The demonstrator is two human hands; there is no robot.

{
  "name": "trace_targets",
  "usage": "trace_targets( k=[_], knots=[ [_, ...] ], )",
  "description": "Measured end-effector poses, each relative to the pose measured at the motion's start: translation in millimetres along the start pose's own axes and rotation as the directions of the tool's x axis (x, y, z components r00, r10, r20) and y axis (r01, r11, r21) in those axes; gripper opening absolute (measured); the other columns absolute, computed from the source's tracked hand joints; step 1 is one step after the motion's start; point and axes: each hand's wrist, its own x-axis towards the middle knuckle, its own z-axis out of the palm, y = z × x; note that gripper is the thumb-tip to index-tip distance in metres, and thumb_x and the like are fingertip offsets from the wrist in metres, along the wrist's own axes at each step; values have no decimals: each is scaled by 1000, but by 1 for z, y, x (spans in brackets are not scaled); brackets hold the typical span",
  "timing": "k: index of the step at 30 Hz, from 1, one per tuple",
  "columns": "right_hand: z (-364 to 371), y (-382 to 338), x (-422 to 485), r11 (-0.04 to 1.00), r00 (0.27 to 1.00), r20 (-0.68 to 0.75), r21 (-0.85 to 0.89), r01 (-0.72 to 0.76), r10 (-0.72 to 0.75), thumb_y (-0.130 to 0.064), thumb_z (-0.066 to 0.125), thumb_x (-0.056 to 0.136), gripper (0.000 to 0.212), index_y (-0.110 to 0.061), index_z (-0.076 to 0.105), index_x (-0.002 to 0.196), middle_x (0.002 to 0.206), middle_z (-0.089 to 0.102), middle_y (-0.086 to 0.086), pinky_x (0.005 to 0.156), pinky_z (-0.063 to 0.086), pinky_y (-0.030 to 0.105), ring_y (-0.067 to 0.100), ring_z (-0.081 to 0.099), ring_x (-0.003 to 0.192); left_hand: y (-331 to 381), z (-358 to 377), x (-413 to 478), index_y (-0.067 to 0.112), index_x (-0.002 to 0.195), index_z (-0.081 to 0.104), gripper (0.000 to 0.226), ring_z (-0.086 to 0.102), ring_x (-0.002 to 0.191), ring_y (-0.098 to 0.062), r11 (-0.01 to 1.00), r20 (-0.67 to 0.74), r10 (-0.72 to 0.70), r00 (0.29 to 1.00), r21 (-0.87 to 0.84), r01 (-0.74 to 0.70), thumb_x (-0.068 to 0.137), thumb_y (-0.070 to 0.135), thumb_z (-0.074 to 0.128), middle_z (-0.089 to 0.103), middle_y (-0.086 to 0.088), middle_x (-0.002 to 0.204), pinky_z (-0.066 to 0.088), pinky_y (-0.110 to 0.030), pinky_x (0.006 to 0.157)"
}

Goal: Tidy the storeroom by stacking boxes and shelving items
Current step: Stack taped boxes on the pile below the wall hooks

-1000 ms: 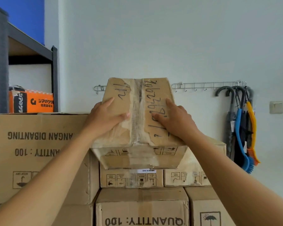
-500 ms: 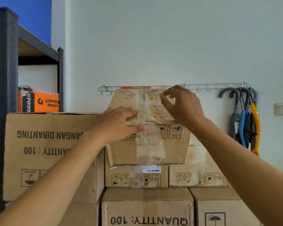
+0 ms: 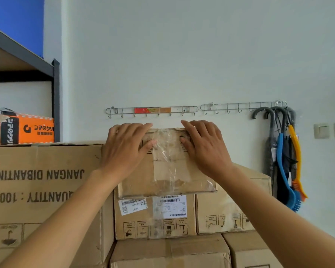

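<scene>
Two bare arms reach up and forward from the bottom corners. The left hand (image 3: 128,149) lies flat on the front of the taped box (image 3: 168,171), fingers straight and close together, fingertips at the box's top edge and thumb pointing in toward the tape. The right hand (image 3: 203,147) does the same on the other side of the tape (both hands are spread flat and grip nothing). The taped box sits on top of the pile, resting on the label box (image 3: 155,217) right under it. Under that is a bottom box (image 3: 168,252). Just left of the taped box and touching it stands the big box (image 3: 43,190), with its words upside down. Lower right of the taped box is a plain box (image 3: 220,215). Farther back, up and left of the taped box, an orange box (image 3: 27,129) sits in the dark shelf rack (image 3: 55,101). On the wall just above the taped box is a hook rail (image 3: 152,110). To its right hang dark umbrellas (image 3: 271,144), a blue brush (image 3: 284,175) and an orange brush (image 3: 296,161). A wall switch (image 3: 321,130) is farthest right.
</scene>
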Motion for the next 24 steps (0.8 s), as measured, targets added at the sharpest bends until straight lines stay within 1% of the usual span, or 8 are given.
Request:
trace_targets(
  k=[4,5,7,9,11,14,19,24],
  knots=[
    [16,0,7,1000,1000,11,16,2,-2,-43,31,99,50,-15,50,136,121,57,5,102,38,47,23,40,115,-12,17,4,18,138,50,57,51,116,-23,998,-45,11,999,54,-9,98,53,29,60,-1,126,27,-39,100],
    [20,-1,8,1000,1000,22,13,4,-5,-44,30,99,51,-15,49,137,122,56,5,105,35,48,24,41,118,-14,21,4,17,138,49,56,50,116,-23,998,-54,9,998,64,-6,98,52,30,59,-2,127,27,-39,102],
    [29,-2,9,1000,999,44,6,-8,7,-44,26,100,53,-16,44,141,130,53,7,113,23,51,28,38,128,-16,29,2,15,141,46,56,47,124,-26,997,-81,-5,997,83,11,100,49,29,56,-6,133,21,-45,112],
    [39,-5,10,1000,999,44,-17,-7,7,-43,24,101,54,-17,40,145,141,46,11,116,10,54,32,29,137,-16,40,-4,12,147,38,58,33,140,-31,992,-101,-17,995,119,29,101,46,26,43,-14,147,8,-54,118],
    [51,-8,8,998,999,44,-54,12,-10,-42,25,101,54,-18,33,148,151,35,13,115,5,56,33,19,144,-17,52,-9,13,151,27,62,18,147,-32,987,-88,-35,995,150,48,101,48,22,26,-16,157,3,-57,118],
    [67,-9,2,995,999,46,-95,31,-26,-45,25,102,56,-19,26,152,157,23,13,116,6,58,33,10,147,-19,67,-10,12,153,22,65,13,148,-34,986,-70,-64,995,152,74,100,51,19,20,-16,159,5,-58,118],
    [87,-3,4,993,999,39,-116,36,-32,-44,25,102,55,-18,26,151,157,23,14,116,8,58,33,12,147,-24,90,-2,11,151,25,65,16,147,-36,987,-87,-85,992,128,96,99,50,23,25,-19,157,5,-59,116],
    [112,0,9,989,997,73,-143,24,-13,-45,22,102,57,-19,22,152,159,19,14,117,6,57,32,9,148,-36,117,4,12,154,16,68,4,149,-35,982,-84,-119,989,139,130,98,50,22,11,-17,161,1,-56,118]
  ],
)
